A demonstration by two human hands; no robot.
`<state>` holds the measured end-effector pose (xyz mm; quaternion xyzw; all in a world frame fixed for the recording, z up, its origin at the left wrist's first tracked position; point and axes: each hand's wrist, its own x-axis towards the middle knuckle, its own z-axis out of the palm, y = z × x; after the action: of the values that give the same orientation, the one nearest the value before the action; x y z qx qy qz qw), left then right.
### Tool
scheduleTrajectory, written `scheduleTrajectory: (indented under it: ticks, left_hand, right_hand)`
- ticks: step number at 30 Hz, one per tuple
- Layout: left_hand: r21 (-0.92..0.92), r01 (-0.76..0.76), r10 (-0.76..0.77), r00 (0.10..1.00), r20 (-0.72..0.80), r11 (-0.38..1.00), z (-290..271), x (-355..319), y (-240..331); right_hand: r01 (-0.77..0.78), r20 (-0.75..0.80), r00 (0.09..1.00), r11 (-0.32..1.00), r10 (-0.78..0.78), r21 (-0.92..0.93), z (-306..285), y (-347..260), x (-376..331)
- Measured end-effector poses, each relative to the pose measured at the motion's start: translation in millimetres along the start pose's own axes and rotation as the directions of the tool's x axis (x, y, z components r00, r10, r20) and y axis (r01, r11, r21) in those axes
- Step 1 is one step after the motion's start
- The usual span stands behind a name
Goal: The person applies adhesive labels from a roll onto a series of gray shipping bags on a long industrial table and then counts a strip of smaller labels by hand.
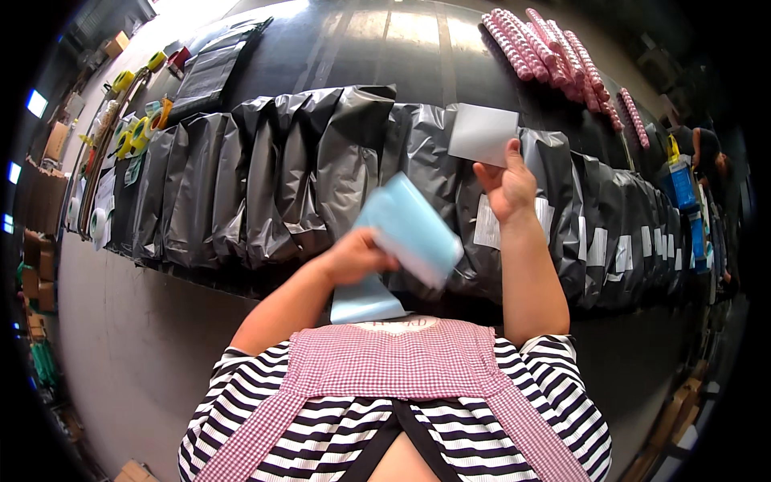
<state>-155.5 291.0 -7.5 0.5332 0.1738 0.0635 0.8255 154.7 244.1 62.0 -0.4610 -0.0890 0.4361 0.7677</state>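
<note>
The left hand [353, 255] is clenched around a light blue strip [405, 233], which is blurred; the strip rises from the hand toward the bench's middle and its tail hangs below the hand to the person's chest. The right hand [506, 186] is raised over the bench's near edge, grasping a white label [483, 134] by its lower edge between thumb and fingers. Both hands are above a row of grey mailer bags [305, 173] that runs along the near edge of the dark bench [401, 40] from its left end to its right. Several bags to the right of the right hand bear white labels on their near faces. Pink rolls [554, 48] lie at the far right corner. Tape rolls [132, 132] sit at the left end, beside a flat dark bag [205, 76]. The person wears a striped shirt and checked apron [385, 361].
</note>
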Motion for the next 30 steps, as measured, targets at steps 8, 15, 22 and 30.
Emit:
scheduleTrajectory:
  ticks: [8, 15, 22, 30]
  left_hand:
    - [0.805, -0.113, -0.071, 0.979, 0.190, 0.583, 81, -19, -21]
    - [0.729, -0.066, -0.052, 0.989, 0.139, 0.682, 82, -27, -45]
    - [0.721, -0.100, -0.061, 0.979, 0.195, 0.686, 81, -20, -48]
    - [0.590, -0.026, -0.058, 0.991, 0.123, 0.807, 89, -30, -29]
  right_hand:
    - [0.851, 0.727, 0.490, 0.082, -0.481, -0.519, -12, 72, -61]
    - [0.837, 0.800, 0.474, -0.095, -0.369, -0.539, -30, 106, -73]
    - [0.803, 0.786, 0.557, -0.065, -0.268, -0.592, -36, 108, -68]
    - [0.678, 0.612, 0.732, -0.229, 0.298, -0.699, -1, 64, -104]
